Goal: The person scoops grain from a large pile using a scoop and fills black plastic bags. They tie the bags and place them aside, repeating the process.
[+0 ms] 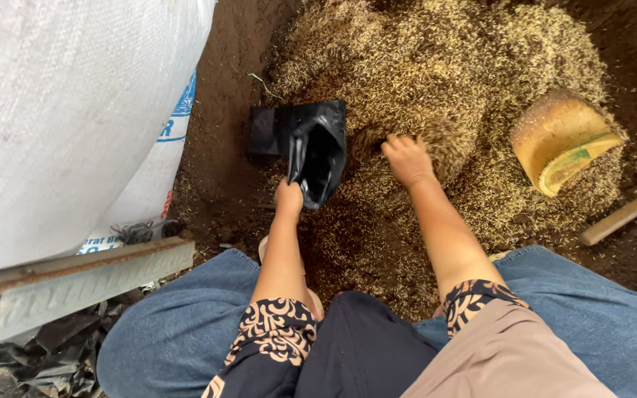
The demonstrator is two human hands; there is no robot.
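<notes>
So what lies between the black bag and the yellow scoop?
In the head view, the husk pile fills that stretch, with the right hand dug into it between the black bag and the yellow scoop.

The light is soft daylight, even and without glare. The white sack point(60, 110) in the upper left of the frame is the brightest part. The soil at the upper right is dark. Shadows are weak. The picture is sharp in the centre, and slightly stretched at the edges.
</notes>
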